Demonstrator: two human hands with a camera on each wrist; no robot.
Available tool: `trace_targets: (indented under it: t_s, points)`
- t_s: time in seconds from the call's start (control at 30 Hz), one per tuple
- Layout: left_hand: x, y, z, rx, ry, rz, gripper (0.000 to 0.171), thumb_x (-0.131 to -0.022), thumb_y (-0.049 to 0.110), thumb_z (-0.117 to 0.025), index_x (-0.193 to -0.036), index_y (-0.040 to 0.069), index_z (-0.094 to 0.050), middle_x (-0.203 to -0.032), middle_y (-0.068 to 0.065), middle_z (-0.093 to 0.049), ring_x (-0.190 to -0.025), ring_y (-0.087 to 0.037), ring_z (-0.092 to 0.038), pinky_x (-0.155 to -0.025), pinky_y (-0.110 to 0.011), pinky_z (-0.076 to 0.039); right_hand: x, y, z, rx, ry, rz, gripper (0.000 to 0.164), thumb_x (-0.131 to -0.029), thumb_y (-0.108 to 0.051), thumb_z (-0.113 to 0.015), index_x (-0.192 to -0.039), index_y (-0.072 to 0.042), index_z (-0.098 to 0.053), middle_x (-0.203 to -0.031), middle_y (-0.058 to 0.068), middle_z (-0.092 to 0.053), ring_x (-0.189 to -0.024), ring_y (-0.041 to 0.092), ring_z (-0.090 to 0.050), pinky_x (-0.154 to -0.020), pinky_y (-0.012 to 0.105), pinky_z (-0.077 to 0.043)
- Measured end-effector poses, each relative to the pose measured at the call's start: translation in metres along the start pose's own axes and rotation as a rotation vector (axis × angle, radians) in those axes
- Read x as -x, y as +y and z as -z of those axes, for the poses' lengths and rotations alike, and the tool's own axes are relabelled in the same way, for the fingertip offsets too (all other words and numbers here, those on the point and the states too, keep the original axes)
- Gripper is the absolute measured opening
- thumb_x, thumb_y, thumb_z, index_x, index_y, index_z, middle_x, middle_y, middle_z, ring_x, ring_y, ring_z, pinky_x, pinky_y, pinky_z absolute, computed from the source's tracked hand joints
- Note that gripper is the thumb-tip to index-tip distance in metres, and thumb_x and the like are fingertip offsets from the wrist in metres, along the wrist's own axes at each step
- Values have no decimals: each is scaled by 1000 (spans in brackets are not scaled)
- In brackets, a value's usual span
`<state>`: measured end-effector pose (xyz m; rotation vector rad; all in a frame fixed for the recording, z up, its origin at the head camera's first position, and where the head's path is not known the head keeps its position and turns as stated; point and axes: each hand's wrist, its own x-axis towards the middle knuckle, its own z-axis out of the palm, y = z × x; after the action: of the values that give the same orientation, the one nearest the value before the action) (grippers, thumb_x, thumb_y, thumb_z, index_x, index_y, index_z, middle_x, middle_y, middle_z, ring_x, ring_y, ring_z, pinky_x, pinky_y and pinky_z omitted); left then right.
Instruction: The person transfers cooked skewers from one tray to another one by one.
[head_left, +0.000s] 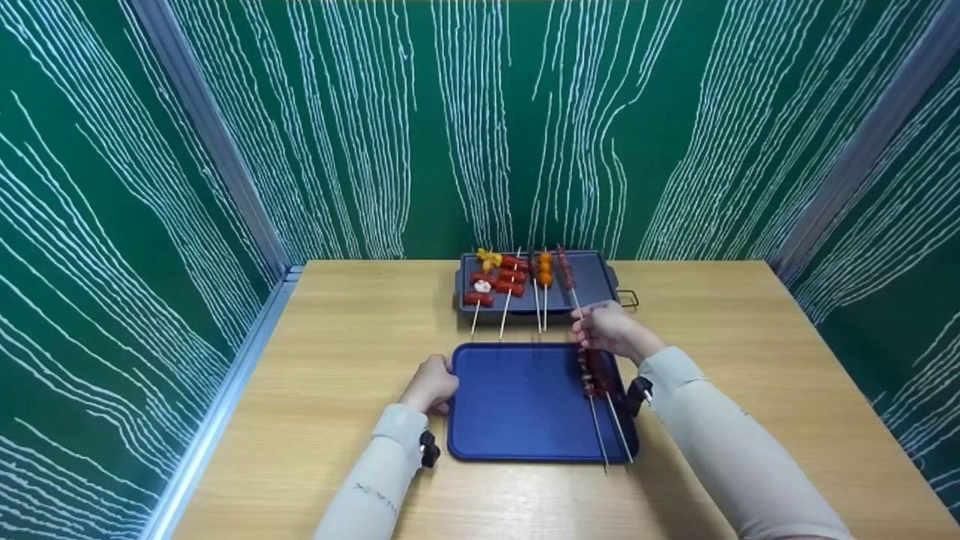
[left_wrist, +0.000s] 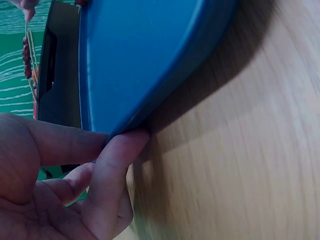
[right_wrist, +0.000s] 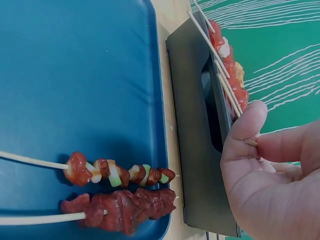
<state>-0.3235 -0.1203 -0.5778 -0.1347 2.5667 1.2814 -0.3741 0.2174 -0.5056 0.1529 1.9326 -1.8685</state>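
Pinching a skewer (head_left: 566,271) by its thin stick (head_left: 576,301) right of centre, the right hand (head_left: 615,330) risks its twisting loose, while the left hand (head_left: 433,382) grips the tray (head_left: 517,409).

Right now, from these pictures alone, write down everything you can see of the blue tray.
The blue tray is a smooth rectangle with rounded corners and a low raised rim; plastic or coated metal, I cannot tell. It rests face up on the wooden table, a narrow gap from the dark grill. The left grip pinches its left edge. A meat skewer and a skewer with green pieces lie along its right side, sticks reaching the near rim.
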Motion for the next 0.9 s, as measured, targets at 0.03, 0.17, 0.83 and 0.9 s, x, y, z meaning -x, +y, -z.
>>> trace_targets:
  t_s: [0.03,0.17,0.83,0.9]
  points:
    - [0,0,0,-4,-3,1,12,-90,-2,-47,-91,9,-49,-85,-8,-53,-50,-17,-57,-37,-25,-53,1,0,0,-1,0,1,23,-103,10,-36,-115,-2,-52,-78,0,-63,-65,10,-59,-58,20,-54]
    - [0,0,0,-6,-7,2,12,-91,-1,-47,-90,10,-48,-84,-7,-51,-52,-17,-56,-36,-24,-51,3,1,1,-14,0,1,22,-103,11,-37,-115,-1,-51,-77,0,-64,-65,10,-59,-58,20,-54]
    - [1,1,0,-8,4,-7,9,-92,-1,-47,-95,6,-51,-87,-11,-56,-45,-18,-57,-35,-26,-53,15,4,3,-8,-21,-8,23,-103,11,-38,-118,-1,-49,-82,3,-67,-69,14,-67,-66,25,-64]
    - [1,1,0,-9,4,-9,9,-91,-1,-47,-95,6,-51,-86,-11,-56,-45,-18,-57,-35,-26,-52,17,4,4,-4,-22,-9,23,-103,10,-38,-119,0,-49,-82,3,-68,-68,14,-67,-65,25,-64]
